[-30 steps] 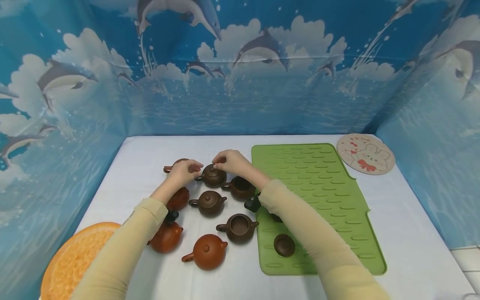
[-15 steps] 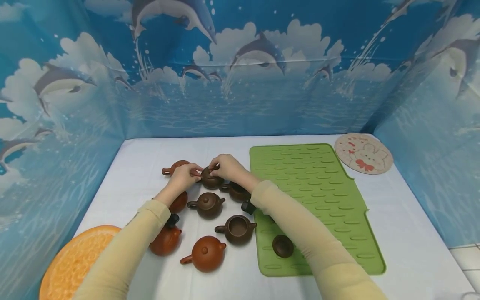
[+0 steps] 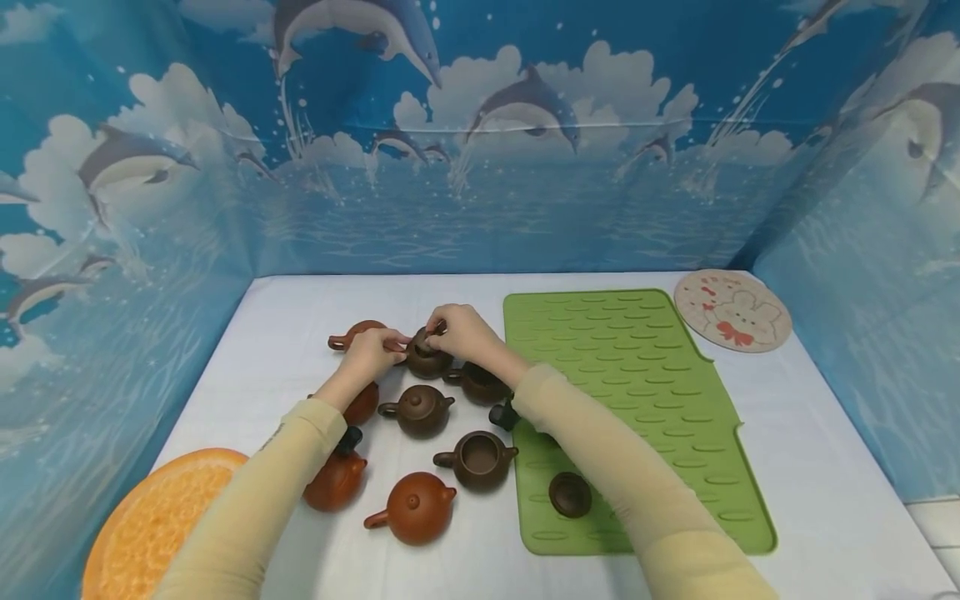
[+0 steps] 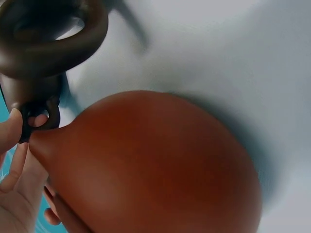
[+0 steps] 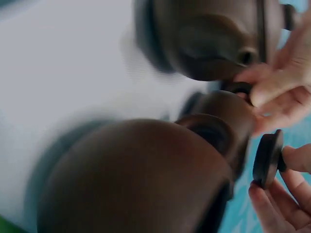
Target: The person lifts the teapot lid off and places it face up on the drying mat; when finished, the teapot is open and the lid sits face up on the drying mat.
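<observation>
In the head view my left hand (image 3: 369, 354) reaches to a small dark-brown teapot (image 3: 429, 365) at the back. The left wrist view shows thumb and finger pinching its handle (image 4: 48, 116). My right hand (image 3: 467, 332) is above the same pot, and in the right wrist view it pinches a dark lid (image 5: 266, 159), tilted on edge and apart from the pot. A red-brown teapot (image 4: 155, 165) fills much of the left wrist view. An open dark teapot (image 3: 480, 385), partly under my right wrist, and a lidded dark one (image 3: 420, 410) stand close by.
Several red-brown teapots stand at left, one in front (image 3: 416, 508). An open dark pot (image 3: 480, 460) sits beside the green mat (image 3: 637, 367), which bears a dark lid (image 3: 570, 495). An orange round mat (image 3: 161, 525) and a rabbit mat (image 3: 731, 310) lie at the sides.
My left hand has moved right onto the teapot's handle. The right hand has gone down to the lid and lifted it off the pot.
</observation>
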`<state>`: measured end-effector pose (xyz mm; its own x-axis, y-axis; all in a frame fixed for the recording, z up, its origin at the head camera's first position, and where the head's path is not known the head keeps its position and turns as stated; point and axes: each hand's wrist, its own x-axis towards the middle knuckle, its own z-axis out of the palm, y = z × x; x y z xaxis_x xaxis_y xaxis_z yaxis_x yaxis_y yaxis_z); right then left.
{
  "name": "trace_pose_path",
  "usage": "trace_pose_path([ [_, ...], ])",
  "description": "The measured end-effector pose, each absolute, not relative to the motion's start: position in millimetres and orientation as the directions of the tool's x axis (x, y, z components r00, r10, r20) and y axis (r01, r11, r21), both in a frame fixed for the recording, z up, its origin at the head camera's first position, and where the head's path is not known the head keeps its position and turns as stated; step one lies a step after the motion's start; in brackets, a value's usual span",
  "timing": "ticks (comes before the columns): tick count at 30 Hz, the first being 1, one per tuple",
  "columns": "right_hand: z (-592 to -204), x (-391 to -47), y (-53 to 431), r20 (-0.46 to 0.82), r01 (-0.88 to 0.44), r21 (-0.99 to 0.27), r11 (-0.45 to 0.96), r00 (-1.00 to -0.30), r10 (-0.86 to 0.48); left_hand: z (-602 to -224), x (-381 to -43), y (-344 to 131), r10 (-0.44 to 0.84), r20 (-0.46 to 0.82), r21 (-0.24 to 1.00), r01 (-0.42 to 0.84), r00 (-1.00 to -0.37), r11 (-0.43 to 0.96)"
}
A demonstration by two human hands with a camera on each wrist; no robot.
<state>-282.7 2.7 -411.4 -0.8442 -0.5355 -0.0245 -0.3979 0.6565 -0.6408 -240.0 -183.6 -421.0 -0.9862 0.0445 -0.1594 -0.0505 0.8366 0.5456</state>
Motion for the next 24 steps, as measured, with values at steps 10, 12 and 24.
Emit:
trace_pose_path([
  [10, -401, -286, 75, -0.264, 0.169, -0.958, 0.23, -0.835, -0.483, -419, -235, -187, 0.052, -0.156, 0.532, -0.04, -0.986, 0.846],
  [12, -405, -286, 93, -0.287, 0.247, -0.958, 0.146, -0.814, -0.505, -419, -233, -188, 0.059, -0.159, 0.53, -0.035, -0.986, 0.847],
  [24, -437, -264, 157, -0.38, 0.425, -0.905, 0.034, -0.768, -0.515, -419, -226, -193, 0.072, -0.154, 0.554, -0.026, -0.985, 0.832],
])
